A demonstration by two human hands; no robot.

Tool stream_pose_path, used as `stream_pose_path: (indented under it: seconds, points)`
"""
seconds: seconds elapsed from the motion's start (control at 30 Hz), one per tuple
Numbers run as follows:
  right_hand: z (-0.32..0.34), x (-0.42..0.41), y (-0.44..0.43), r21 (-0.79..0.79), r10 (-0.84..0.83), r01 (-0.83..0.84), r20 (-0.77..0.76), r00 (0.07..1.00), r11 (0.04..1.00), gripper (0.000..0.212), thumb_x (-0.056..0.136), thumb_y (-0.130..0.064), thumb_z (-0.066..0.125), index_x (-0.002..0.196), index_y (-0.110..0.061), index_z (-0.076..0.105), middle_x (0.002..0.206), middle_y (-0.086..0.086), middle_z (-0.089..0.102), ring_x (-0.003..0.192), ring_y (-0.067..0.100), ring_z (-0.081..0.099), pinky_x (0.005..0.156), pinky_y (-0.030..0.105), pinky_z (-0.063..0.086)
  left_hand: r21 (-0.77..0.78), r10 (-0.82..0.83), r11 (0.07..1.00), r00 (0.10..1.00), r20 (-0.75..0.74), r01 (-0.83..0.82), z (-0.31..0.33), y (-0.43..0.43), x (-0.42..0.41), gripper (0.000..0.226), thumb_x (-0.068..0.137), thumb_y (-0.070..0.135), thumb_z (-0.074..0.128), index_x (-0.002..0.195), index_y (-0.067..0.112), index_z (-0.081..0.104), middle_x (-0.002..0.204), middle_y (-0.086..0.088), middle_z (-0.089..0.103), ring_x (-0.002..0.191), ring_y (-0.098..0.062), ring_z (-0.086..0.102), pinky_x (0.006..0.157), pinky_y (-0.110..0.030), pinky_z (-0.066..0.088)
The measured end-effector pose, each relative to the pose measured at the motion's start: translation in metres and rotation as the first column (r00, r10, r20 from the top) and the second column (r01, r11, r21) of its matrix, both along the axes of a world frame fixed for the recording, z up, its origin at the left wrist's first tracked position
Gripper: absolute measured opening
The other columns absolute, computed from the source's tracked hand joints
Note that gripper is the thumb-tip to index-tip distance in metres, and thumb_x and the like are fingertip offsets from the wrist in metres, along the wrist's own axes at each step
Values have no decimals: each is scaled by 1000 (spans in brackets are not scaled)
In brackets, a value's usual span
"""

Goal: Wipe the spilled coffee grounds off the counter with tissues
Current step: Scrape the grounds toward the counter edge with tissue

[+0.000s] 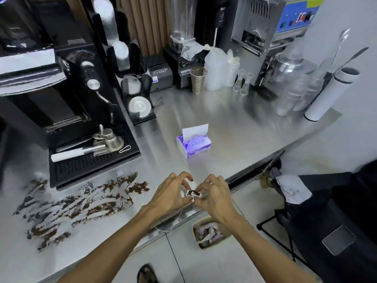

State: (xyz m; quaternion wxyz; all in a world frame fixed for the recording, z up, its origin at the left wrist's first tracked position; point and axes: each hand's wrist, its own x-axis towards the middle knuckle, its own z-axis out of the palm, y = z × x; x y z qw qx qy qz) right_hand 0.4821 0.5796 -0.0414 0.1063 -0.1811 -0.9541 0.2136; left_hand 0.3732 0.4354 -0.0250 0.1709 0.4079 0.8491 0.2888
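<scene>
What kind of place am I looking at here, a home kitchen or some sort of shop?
Most likely a café or drinks shop's work area: an espresso machine stands on a steel counter, with a blender and stacks of clear plastic cups along the back.

Brown coffee grounds (81, 203) smeared in streaks at front left of steel counter (234, 129); stained tissue wad (193, 193) pinched between left hand (171, 193) and right hand (216, 198) at front edge; purple tissue pack (193, 145) mid-counter, one sheet upright.
</scene>
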Motion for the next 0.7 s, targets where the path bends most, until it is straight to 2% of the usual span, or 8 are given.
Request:
stream_pose_path:
  seconds: [0.1, 0.17, 0.23, 0.3, 0.43, 0.57, 0.7]
  points:
    - [-6, 26, 30, 5, 35, -35, 12, 999, 999, 29, 67, -52, 69, 89, -34, 74, 84, -13, 48, 79, 11, 40, 73, 29, 43, 5, 20, 1000, 1000, -6, -20, -6, 25, 29, 47, 75, 38, 71, 113, 42, 44, 92, 21, 63, 95, 2, 43, 68, -10, 33]
    - [-10, 42, 48, 16, 61, -61, 14, 998, 998, 30, 67, -52, 68, 90, -35, 74, 85, -14, 46, 80, 11, 38, 74, 26, 39, 3, 45, 999, 999, 7, -45, -10, 42, 47, 48, 74, 36, 72, 114, 40, 46, 92, 19, 63, 95, -1, 44, 68, -16, 36]
    - [-13, 57, 64, 1, 76, -76, 1, 997, 997, 28, 65, -46, 72, 87, -29, 74, 84, -12, 46, 79, 13, 38, 72, 26, 38, -4, 53, 999, 999, -11, -53, -16, 58, 65, 49, 74, 36, 73, 115, 37, 47, 92, 18, 63, 93, -5, 43, 69, -24, 40]
    - [-18, 71, 78, -2, 98, -98, 11, 995, 995, 26, 65, -41, 75, 85, -25, 74, 83, -11, 46, 80, 13, 38, 72, 28, 40, -8, 58, 998, 998, -11, -58, -26, 71, 80, 49, 75, 36, 73, 117, 34, 48, 91, 18, 63, 93, -6, 43, 71, -27, 42]
    - [-36, 88, 99, 4, 135, -136, 77, 988, 991, 27, 67, -43, 77, 87, -25, 73, 85, -14, 42, 81, 14, 40, 70, 28, 42, -25, 82, 996, 997, 13, -82, -51, 90, 101, 51, 74, 39, 75, 119, 33, 51, 95, 17, 62, 96, -6, 46, 74, -24, 41]
    - [-65, 95, 111, -14, 132, -132, 129, 983, 991, 25, 67, -40, 80, 86, -26, 74, 84, -13, 42, 82, 16, 45, 68, 27, 43, -91, 86, 992, 996, 31, -83, -79, 105, 112, 50, 77, 37, 75, 123, 26, 57, 100, 14, 62, 101, -11, 48, 84, -31, 46]
    - [-113, 90, 122, -31, 127, -123, 201, 971, 992, 22, 70, -39, 77, 89, -29, 73, 89, -12, 46, 88, 15, 45, 73, 31, 48, -135, 84, 987, 996, 6, -83, -130, 118, 110, 41, 79, 36, 74, 118, 26, 62, 104, 9, 65, 104, -13, 48, 83, -30, 48]
